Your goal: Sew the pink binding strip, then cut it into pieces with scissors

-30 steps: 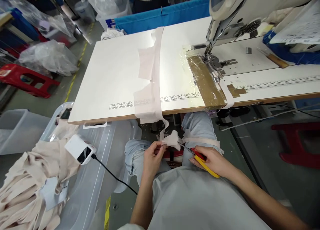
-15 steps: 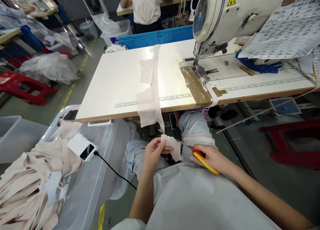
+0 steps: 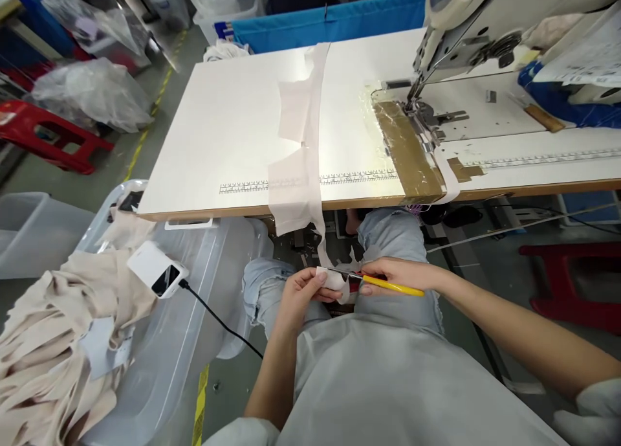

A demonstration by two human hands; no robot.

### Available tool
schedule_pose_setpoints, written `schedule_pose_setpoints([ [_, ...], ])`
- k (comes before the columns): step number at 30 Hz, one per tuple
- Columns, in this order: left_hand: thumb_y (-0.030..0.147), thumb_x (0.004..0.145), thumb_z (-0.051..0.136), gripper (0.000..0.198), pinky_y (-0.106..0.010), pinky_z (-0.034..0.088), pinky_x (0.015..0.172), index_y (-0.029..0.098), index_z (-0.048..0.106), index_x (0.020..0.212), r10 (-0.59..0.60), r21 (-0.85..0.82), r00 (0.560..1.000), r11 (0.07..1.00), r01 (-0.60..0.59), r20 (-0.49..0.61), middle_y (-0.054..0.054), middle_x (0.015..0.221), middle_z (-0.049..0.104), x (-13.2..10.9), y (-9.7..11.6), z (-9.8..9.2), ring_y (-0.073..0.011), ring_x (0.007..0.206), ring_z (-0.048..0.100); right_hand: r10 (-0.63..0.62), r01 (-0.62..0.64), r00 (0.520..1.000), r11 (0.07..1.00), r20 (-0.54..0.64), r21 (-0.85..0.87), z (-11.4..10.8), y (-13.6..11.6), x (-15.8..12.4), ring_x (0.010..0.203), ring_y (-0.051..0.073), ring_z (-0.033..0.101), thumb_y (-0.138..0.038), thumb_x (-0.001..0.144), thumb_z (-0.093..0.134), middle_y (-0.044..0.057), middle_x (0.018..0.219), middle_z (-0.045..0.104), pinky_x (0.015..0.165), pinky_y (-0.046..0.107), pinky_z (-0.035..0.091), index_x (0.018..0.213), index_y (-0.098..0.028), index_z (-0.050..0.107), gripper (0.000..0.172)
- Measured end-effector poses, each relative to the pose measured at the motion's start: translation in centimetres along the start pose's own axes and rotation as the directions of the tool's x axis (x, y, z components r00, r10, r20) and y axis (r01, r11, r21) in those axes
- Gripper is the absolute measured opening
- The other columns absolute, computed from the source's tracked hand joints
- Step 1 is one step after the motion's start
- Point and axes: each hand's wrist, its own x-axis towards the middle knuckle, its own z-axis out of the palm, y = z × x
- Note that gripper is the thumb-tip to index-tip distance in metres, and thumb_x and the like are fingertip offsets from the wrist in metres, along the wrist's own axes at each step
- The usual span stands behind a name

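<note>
Between the thumb and fingers of my left hand [image 3: 306, 295] is a small pale pink fabric piece [image 3: 334, 279], held above my lap. My right hand [image 3: 395, 274] grips yellow-handled scissors [image 3: 395, 287], whose blades lie across the upper edge of that piece. A ragged scrap of fabric hangs just beyond the blades. From the sewing table a long pale pink fabric strip [image 3: 294, 197] drapes over the front edge, its narrow tail reaching down close to my left hand. Whether the tail joins the held piece I cannot tell.
A sewing machine [image 3: 466, 38] stands on the right of the white table [image 3: 218, 129]. To the left, a clear plastic bin [image 3: 160, 362] carries a heap of beige fabric strips [image 3: 63, 329] and a white device [image 3: 156, 269] with a black cable. Red stools [image 3: 63, 138] flank the area.
The scissors have moved left and up, their blades now over the fabric piece near my left fingers. A ragged scrap shows beyond them. The view has tipped downward.
</note>
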Motion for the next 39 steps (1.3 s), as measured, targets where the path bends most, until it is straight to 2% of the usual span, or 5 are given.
schedule_pose_setpoints([
  [6, 0.06, 0.065, 0.08, 0.051, -0.029, 0.059, 0.061, 0.014, 0.067, 0.08, -0.032, 0.002, 0.999, 0.999, 0.032, -0.002, -0.008, 0.069, 0.075, 1.2, -0.1, -0.2, -0.0251, 0.065, 0.075, 0.02, -0.021, 1.0, 0.991, -0.012, -0.129, -1.0, 0.8, 0.8, 0.056, 0.013, 0.035, -0.068, 0.085, 0.048, -0.005, 0.061, 0.04, 0.051, 0.026, 0.028, 0.066, -0.023, 0.04, 0.049],
  [14, 0.061, 0.065, 0.08, 0.05, -0.03, 0.059, 0.061, 0.014, 0.069, 0.081, -0.031, -0.002, 0.998, 1.0, 0.031, -0.048, -0.007, 0.07, 0.074, 2.1, -0.2, -0.3, -0.0243, 0.063, 0.074, 0.064, -0.124, 0.985, 0.907, -0.159, -0.402, -0.6, 0.8, 1.6, 0.054, 0.016, 0.046, -0.065, 0.088, 0.05, 0.0, 0.061, 0.054, 0.051, 0.028, 0.024, 0.069, -0.023, 0.048, 0.047],
  [28, 0.056, 0.07, 0.079, 0.043, -0.032, 0.059, 0.062, 0.015, 0.07, 0.08, -0.027, 0.009, 1.0, 1.0, 0.027, -0.013, -0.005, 0.07, 0.074, 1.8, 0.0, -0.3, -0.0215, 0.059, 0.072, 0.044, -0.13, 0.979, 0.883, -0.197, -0.45, -0.2, 0.5, 1.9, 0.058, 0.018, 0.053, -0.057, 0.088, 0.059, 0.001, 0.067, 0.061, 0.052, 0.028, 0.021, 0.071, -0.022, 0.051, 0.04],
  [35, 0.054, 0.075, 0.076, 0.041, -0.029, 0.058, 0.063, 0.015, 0.069, 0.081, 0.002, 0.004, 1.0, 1.0, -0.002, 0.016, -0.006, 0.073, 0.075, 1.3, -0.1, -0.1, -0.0201, 0.06, 0.072, 0.018, -0.105, 0.962, 0.945, -0.271, -0.31, 0.6, 1.0, 1.7, 0.05, 0.014, 0.04, -0.051, 0.086, 0.058, -0.002, 0.054, 0.047, 0.051, 0.028, 0.022, 0.061, -0.023, 0.041, 0.042],
  [39, 0.049, 0.077, 0.077, 0.039, -0.031, 0.058, 0.073, 0.015, 0.065, 0.093, 0.028, 0.011, 0.996, 1.0, -0.029, 0.084, -0.007, 0.082, 0.076, 1.3, -0.8, 0.6, -0.0207, 0.074, 0.074, -0.12, 0.105, 0.901, 0.993, -0.417, -0.058, 1.4, 1.0, 2.2, 0.059, 0.014, 0.043, -0.051, 0.086, 0.057, -0.003, 0.068, 0.048, 0.054, 0.025, 0.032, 0.072, -0.023, 0.042, 0.035],
])
